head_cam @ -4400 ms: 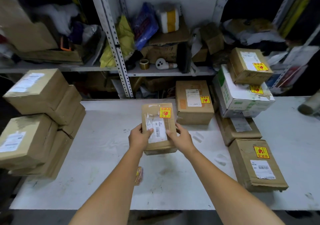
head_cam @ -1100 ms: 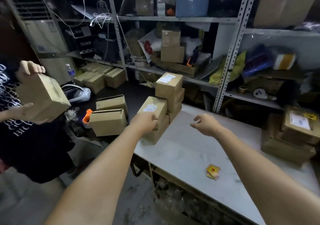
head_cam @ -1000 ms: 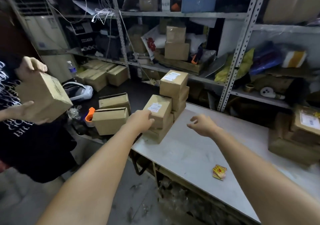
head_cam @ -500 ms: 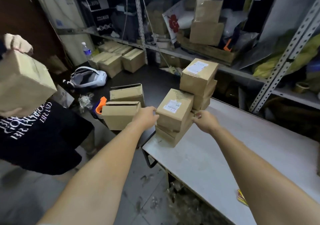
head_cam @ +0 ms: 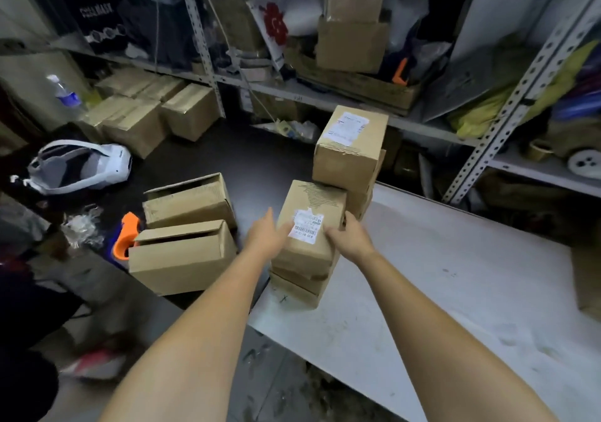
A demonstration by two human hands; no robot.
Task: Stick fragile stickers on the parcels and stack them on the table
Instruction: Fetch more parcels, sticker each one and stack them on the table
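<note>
A brown cardboard parcel (head_cam: 310, 213) with a white barcode label tops the near stack at the left end of the white table (head_cam: 455, 291). My left hand (head_cam: 268, 236) lies against its left side with the thumb on top by the label. My right hand (head_cam: 349, 238) holds its right side, fingers curled over the edge. Two flatter parcels (head_cam: 297, 286) lie under it. Behind stands a taller stack topped by a labelled parcel (head_cam: 349, 148).
Two open-flap cartons (head_cam: 182, 252) and an orange tape dispenser (head_cam: 125, 236) sit on a dark surface to the left. A white headset (head_cam: 78, 165) lies further left. Metal shelving (head_cam: 507, 96) with boxes runs behind the table. Another person's dark clothing (head_cam: 26, 324) fills the lower left.
Both my hands have closed in on the near stack's top parcel, one on each side. The view has swung down. The other person's raised box has left the view.
</note>
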